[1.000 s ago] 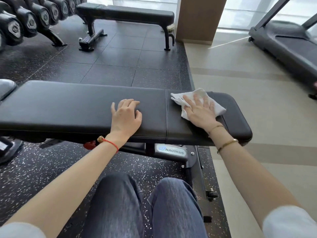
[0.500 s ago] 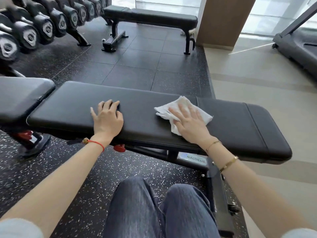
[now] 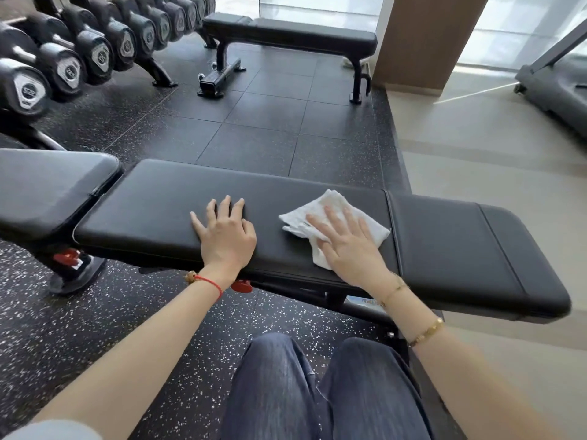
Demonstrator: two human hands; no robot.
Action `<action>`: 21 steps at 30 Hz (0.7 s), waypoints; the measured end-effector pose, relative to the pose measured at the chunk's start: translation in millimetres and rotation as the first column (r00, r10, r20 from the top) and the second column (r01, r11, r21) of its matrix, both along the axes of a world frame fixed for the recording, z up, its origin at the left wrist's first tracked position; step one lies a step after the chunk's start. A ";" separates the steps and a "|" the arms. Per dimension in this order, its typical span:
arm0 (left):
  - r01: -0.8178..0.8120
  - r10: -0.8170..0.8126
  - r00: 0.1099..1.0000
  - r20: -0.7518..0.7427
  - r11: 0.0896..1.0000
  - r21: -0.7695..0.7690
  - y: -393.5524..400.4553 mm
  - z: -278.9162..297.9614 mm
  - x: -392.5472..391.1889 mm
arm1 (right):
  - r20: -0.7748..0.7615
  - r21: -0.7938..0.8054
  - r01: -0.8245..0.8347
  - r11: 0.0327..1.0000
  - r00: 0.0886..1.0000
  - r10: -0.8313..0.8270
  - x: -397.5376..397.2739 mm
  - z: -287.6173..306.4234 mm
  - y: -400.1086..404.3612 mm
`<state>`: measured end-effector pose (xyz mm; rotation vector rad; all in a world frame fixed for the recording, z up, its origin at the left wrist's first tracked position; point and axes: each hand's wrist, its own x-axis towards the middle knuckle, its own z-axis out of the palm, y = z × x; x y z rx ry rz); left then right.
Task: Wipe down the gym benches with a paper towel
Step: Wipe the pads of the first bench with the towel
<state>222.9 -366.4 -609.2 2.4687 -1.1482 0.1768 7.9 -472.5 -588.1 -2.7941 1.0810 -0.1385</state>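
Near bench (image 3: 165,214), black padded, seen across its length. The right hand (image 3: 349,249) lies flat with straight, spread fingers, pressing a crumpled white paper towel (image 3: 327,206) onto the long pad, just left of the seam that divides it from the shorter end pad (image 3: 470,258). The left hand (image 3: 227,236) rests palm down on the same pad, fingers released and holding nothing, near the towel but apart from it. A red cord bracelet (image 3: 211,282) circles the left wrist. A second flat bench (image 3: 292,34) stands well behind, beside a dumbbell rack (image 3: 95,49).
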 end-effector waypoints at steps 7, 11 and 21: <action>-0.025 0.025 1.000 -0.004 0.999 -0.039 -0.7 -0.7 0.8 | -0.054 0.052 0.257 0.965 0.966 -0.254 21.1 5.5 -70.1; -0.030 0.029 1.000 -0.007 0.998 -0.062 -0.5 -1.2 1.5 | -0.028 0.067 0.112 0.991 0.993 -0.111 63.5 4.2 -48.8; -0.021 0.019 1.000 -0.017 0.996 -0.085 4.2 0.5 4.7 | 0.051 0.036 -0.030 0.999 0.998 0.028 6.3 -4.7 -29.9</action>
